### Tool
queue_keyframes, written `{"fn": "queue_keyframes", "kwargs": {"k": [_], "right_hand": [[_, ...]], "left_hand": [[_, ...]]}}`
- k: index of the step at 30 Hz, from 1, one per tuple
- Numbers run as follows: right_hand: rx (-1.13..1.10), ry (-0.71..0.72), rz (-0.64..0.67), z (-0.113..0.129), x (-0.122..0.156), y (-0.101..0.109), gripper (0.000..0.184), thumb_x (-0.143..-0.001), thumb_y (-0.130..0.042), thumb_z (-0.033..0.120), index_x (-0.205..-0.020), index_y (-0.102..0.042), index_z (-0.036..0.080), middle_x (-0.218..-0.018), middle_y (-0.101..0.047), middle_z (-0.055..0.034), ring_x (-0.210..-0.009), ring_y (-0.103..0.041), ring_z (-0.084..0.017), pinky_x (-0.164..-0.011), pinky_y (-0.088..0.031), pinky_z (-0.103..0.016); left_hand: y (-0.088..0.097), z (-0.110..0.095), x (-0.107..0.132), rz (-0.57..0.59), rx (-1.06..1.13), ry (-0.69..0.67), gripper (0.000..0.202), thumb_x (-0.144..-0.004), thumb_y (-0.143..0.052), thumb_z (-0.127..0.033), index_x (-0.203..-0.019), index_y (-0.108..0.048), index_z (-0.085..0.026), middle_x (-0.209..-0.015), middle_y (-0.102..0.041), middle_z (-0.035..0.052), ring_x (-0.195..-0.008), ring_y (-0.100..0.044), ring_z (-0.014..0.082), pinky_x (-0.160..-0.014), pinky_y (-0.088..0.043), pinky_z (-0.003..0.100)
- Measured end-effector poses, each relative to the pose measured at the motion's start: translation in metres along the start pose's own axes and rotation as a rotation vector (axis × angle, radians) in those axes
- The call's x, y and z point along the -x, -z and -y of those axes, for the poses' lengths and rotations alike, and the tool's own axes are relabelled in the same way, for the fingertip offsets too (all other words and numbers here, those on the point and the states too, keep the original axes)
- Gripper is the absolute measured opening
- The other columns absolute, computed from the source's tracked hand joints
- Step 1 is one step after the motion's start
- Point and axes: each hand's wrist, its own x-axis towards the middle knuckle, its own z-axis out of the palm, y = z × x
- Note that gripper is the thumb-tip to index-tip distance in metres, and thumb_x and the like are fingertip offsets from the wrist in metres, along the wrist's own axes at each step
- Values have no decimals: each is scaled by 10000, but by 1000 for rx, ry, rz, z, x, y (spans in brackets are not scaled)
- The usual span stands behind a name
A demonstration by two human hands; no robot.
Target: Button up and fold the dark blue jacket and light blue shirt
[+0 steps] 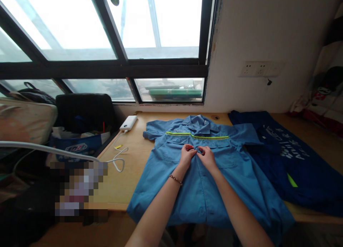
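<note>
A blue short-sleeved work shirt (171, 182) lies spread face up, its collar toward the wall and its hem hanging over the near edge of the table. A yellow-green stripe (211, 137) crosses the chest above two flap pockets. At the front placket, just below the stripe, my left hand (187, 155) pinches the fabric. My right hand (205, 156) pinches the same spot from the other side, fingertips almost touching the left ones. Any button between the fingers is too small to make out. Lower down, the placket edges lie apart from the hands.
Dark blue garments (284, 157) with white print lie on the wooden table (115, 190) at right. A white power bank (129, 123) with a cable sits at the back left. Beyond the left edge stand a black chair (85, 111) and a blue bag (77, 145).
</note>
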Motion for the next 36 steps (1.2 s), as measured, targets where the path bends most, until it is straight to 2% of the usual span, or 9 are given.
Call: {"fn": "queue_keyframes", "kwargs": {"k": [5, 8, 13, 18, 22, 25, 30, 34, 36], "right_hand": [[15, 3, -52, 0, -2, 8, 303, -670, -522, 176, -960, -608, 162, -872, -572, -65, -674, -527, -150, -688, -439, -277], [139, 35, -34, 6, 5, 18, 205, -731, -460, 182, -868, -610, 158, -814, -596, -58, -701, -543, -154, -694, -424, -264], [428, -15, 108, 10, 32, 22, 145, -763, -473, 259, -761, -590, 173, -745, -591, -50, -694, -556, -162, -642, -398, -250], [620, -12, 20, 17, 49, 11, 207, -724, -537, 356, -827, -561, 178, -859, -556, -71, -787, -546, -186, -663, -394, -252], [689, -85, -12, 21, 43, 8, 234, -697, -524, 337, -820, -580, 146, -888, -549, -118, -778, -547, -209, -653, -389, -274], [570, -179, 61, 14, 33, 14, 178, -652, -521, 295, -726, -604, 156, -820, -578, -106, -712, -548, -205, -593, -363, -273], [-122, -399, 110, -5, 18, 27, 66, -528, -562, 209, -490, -577, 157, -512, -533, -18, -591, -511, -155, -525, -320, -227], [-375, -531, 142, -12, 17, 34, 121, -566, -514, 221, -559, -603, 140, -450, -515, 9, -464, -485, -116, -446, -323, -205], [-498, -583, 155, -11, 18, 36, 142, -580, -512, 206, -649, -617, 139, -531, -577, -3, -495, -527, -114, -469, -378, -204]], "left_hand": [[-1, 7, -10, 57, -267, -232, 327, -530, -686, -115, -784, -482, -142, -775, -553, 8, -662, -572, 106, -674, -475, 253], [-3, 8, -19, 83, -377, -321, 259, -578, -659, -124, -787, -508, -141, -780, -565, 14, -675, -584, 118, -671, -479, 257], [-8, 5, -47, 83, -415, -329, 233, -585, -651, -116, -778, -523, -135, -777, -579, 25, -680, -592, 129, -670, -479, 263], [-13, 2, -72, 142, -440, -329, 226, -568, -659, -117, -756, -535, -131, -747, -580, 14, -648, -585, 123, -648, -468, 251], [-17, 1, -75, 145, -446, -310, 222, -567, -662, -120, -753, -541, -130, -746, -581, 9, -649, -575, 116, -652, -457, 243], [-18, -2, -69, 178, -430, -272, 249, -590, -647, -117, -819, -549, -130, -814, -592, 26, -692, -578, 117, -670, -458, 242], [-11, -11, -45, 245, -456, -199, 388, -588, -605, -30, -957, -528, -120, -918, -602, 72, -720, -590, 125, -663, -466, 248], [-2, -17, -4, 131, -718, -341, 260, -661, -552, -87, -916, -555, -138, -892, -603, 56, -676, -563, 109, -658, -437, 243], [2, -17, 16, 194, -839, -351, 154, -691, -551, -157, -841, -588, -143, -785, -611, 36, -624, -540, 111, -611, -417, 235]]}}
